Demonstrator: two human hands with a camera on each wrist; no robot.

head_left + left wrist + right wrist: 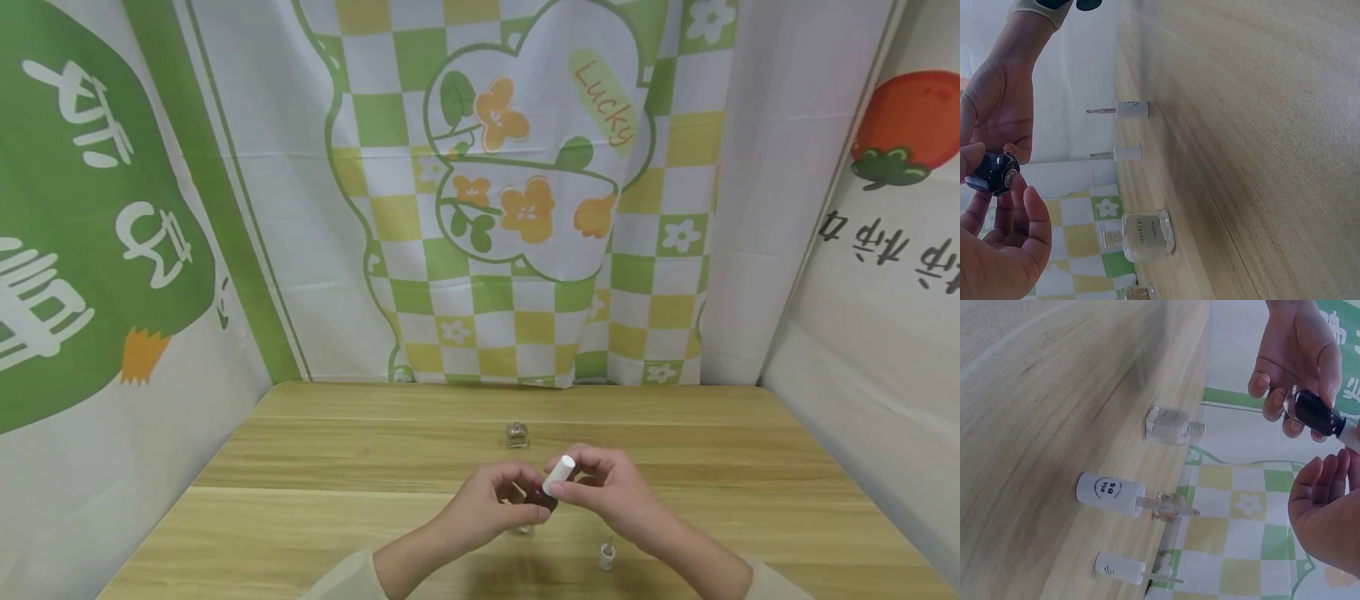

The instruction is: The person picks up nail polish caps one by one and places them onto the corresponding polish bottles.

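I observe one glass bottle, glossy and dark, with a rounded body. A tall, plain white cap meets its neck. Bottle and cap are aligned, tilted, and raised above the table.

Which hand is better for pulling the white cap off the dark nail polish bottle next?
Probably the right hand: it pinches the white cap, while the left hand holds the dark nail polish bottle.

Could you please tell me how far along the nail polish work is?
Two nail polish bottles already stand uncapped, their brush caps upright on the table. The left hand holds a dark polish bottle; the right hand pinches its white cap. Unscrewing that one probably remains.
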